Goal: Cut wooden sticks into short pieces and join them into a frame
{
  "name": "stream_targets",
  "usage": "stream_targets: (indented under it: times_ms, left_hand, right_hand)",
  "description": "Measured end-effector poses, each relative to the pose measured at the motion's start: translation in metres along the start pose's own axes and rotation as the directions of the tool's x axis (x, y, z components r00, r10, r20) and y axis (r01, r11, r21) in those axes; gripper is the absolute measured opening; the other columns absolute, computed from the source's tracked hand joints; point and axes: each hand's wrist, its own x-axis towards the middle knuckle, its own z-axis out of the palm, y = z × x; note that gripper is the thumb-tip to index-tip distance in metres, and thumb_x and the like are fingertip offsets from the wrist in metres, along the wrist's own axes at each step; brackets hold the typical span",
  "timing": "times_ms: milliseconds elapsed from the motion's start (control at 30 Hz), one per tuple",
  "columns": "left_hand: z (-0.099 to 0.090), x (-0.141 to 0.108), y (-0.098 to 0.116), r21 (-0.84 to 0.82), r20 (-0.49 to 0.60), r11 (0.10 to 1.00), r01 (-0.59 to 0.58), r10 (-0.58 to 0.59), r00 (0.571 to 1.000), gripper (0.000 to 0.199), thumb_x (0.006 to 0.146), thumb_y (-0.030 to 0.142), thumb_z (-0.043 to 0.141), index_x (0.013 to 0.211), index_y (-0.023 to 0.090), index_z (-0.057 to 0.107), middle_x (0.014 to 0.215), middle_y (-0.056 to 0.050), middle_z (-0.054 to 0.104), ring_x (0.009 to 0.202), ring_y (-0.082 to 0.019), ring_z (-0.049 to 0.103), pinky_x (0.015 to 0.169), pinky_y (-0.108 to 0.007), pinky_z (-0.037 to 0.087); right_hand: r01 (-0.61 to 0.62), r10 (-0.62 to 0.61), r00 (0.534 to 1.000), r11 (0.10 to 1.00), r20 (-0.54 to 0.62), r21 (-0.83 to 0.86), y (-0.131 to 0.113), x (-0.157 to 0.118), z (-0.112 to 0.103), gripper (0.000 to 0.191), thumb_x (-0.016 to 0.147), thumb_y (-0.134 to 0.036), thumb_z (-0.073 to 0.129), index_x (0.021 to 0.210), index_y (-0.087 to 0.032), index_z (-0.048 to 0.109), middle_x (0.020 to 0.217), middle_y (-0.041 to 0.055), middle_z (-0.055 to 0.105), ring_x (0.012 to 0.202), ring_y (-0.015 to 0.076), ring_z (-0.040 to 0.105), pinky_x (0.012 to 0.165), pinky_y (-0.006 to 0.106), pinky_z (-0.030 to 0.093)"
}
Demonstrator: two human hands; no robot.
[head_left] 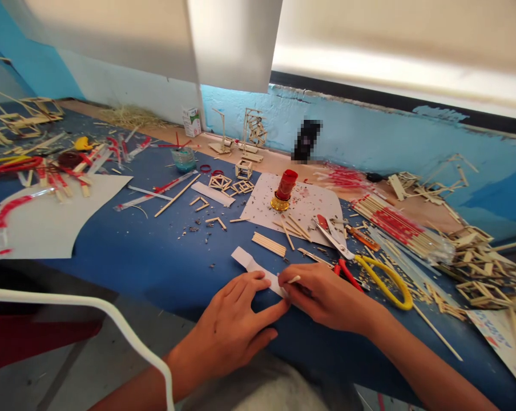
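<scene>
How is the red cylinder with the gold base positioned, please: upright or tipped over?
Upright: the red cylinder rises above its gold base, which rests on the white paper.

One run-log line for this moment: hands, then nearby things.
Left hand: touching paper strip | Right hand: pale stick held, mostly hidden | Nearby: row of sticks, scissors
</scene>
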Motion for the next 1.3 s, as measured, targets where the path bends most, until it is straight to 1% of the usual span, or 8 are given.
stream_targets:
  times_ms: [300,400,467,500,700,1033,1167,1300]
  left_hand:
    - [-0.01,0.006,-0.002,-0.045,0.018,0.998,-0.034,0.034,0.999,0.045,0.096,0.025,0.061,0.141,0.031,0.056,0.135,-0.014,0.053,0.132,-0.034,0.051,0.104,-0.055,0.052]
    - [-0.027,0.019,-0.008,-0.06,0.114,0.995,-0.076,0.083,0.99,0.039,0.097,0.024,0.059,0.136,0.027,0.058,0.125,-0.013,0.059,0.118,-0.032,0.059,0.097,-0.053,0.055]
    - [-0.039,0.029,-0.011,-0.093,0.147,0.992,-0.085,0.098,0.984,0.034,0.098,0.026,0.059,0.132,0.028,0.06,0.121,-0.01,0.062,0.108,-0.028,0.063,0.091,-0.048,0.057]
    - [-0.044,0.034,-0.011,-0.127,0.125,0.988,-0.084,0.1,0.987,0.032,0.098,0.027,0.06,0.13,0.027,0.061,0.121,-0.009,0.063,0.107,-0.026,0.064,0.09,-0.044,0.057]
    - [-0.062,0.057,0.006,-0.487,-0.232,0.873,0.007,-0.137,0.963,0.023,0.091,0.023,0.073,0.112,0.022,0.063,0.1,0.001,0.074,0.087,-0.013,0.071,0.081,-0.022,0.058]
    - [-0.061,0.074,0.026,-0.729,-0.264,0.682,-0.059,-0.201,0.943,0.011,0.084,0.009,0.078,0.09,0.017,0.074,0.078,0.004,0.077,0.066,-0.006,0.071,0.069,-0.008,0.055]
    - [-0.059,0.072,0.023,-0.714,-0.254,0.7,-0.028,-0.221,0.942,0.007,0.087,0.011,0.076,0.089,0.018,0.073,0.077,0.005,0.076,0.067,-0.006,0.07,0.068,-0.01,0.054]
    - [-0.051,0.06,0.012,-0.616,-0.351,0.788,-0.016,-0.256,0.901,0.01,0.092,0.011,0.07,0.096,0.021,0.071,0.084,0.005,0.076,0.072,-0.006,0.071,0.072,-0.012,0.054]
  right_hand:
    - [-0.219,0.23,0.966,0.97,-0.117,0.103,-0.006,-0.044,0.002,0.015,0.1,-0.025,0.053,0.093,-0.023,0.066,0.079,0.001,0.067,0.069,0.0156,0.06,0.068,0.028,0.046]
    - [-0.112,0.41,0.779,0.835,-0.475,0.538,-0.01,-0.038,0.019,0.013,0.099,-0.035,0.059,0.1,-0.025,0.067,0.076,0.0003,0.067,0.065,0.015,0.062,0.058,0.024,0.046]
    - [0.111,0.536,0.612,0.67,-0.582,0.734,-0.017,-0.029,0.03,0.011,0.097,-0.037,0.064,0.098,-0.026,0.064,0.072,-0.001,0.065,0.063,0.0139,0.06,0.057,0.022,0.047]
    - [0.206,0.57,0.579,0.591,-0.584,0.78,-0.021,-0.025,0.034,0.01,0.095,-0.036,0.066,0.096,-0.026,0.064,0.071,-0.0013,0.064,0.063,0.0132,0.059,0.058,0.022,0.048]
    - [0.42,0.549,0.607,0.392,-0.574,0.819,-0.043,-0.015,0.042,0.007,0.091,-0.03,0.068,0.088,-0.025,0.064,0.072,0.0009,0.062,0.064,0.0128,0.055,0.059,0.021,0.047]
    - [0.497,0.481,0.661,0.296,-0.577,0.816,-0.049,-0.017,0.047,0.007,0.09,-0.031,0.068,0.088,-0.025,0.065,0.073,0.0014,0.063,0.066,0.0136,0.058,0.06,0.023,0.049]
    - [0.458,0.478,0.665,0.345,-0.574,0.819,-0.049,-0.016,0.048,0.01,0.094,-0.033,0.065,0.089,-0.024,0.066,0.074,0.0009,0.063,0.065,0.0124,0.058,0.061,0.022,0.049]
    - [0.343,0.502,0.572,0.572,-0.649,0.745,-0.041,-0.027,0.041,0.013,0.099,-0.036,0.061,0.094,-0.026,0.068,0.079,0.0005,0.064,0.068,0.0129,0.061,0.062,0.022,0.05]
